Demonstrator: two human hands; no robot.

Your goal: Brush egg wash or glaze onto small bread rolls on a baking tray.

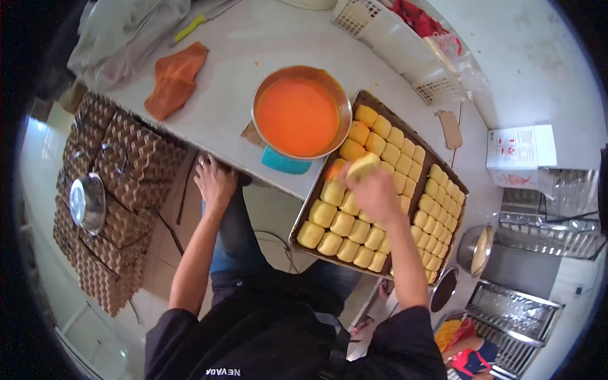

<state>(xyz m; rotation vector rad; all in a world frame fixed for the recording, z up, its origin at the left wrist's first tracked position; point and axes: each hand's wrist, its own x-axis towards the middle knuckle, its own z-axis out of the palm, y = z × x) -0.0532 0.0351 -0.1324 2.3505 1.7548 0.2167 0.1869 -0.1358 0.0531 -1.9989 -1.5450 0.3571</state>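
"Black T-shirt (253,335) right under the lens at six o'clock, head view, both forearms reaching up out of it!"

"What's the right hand (375,193) got?"

"Fingers wrapped round a yellow tool (364,164), likely a pastry brush, pointing from two o'clock to eight."

"And the dough buns (342,223)?"

"Directly below that hand, on the dark baking tray (367,99)! Their nearer block runs long from one o'clock to seven, a few along its left edge tinted orange. The metal bowl (346,119) of orange liquid (297,114) sits between ten and eleven from the hand, so bowl, tool and buns stand close together."

"Left hand (215,183)?"

"Well off at nine o'clock, by the edge of the table (234,63). Fingers loosely spread, nothing seen in them. Right is clearly the nearer hand."

"What can't we see?"

"The tool's working end, lost by the fingers, and buns under the right forearm. The left palm's hidden; whether it rests on the knee, can't tell. One tray or two, I can't say either. That teal piece (288,161) is partly covered by the bowl, and a co-worker (467,347) at five o'clock is cut off."
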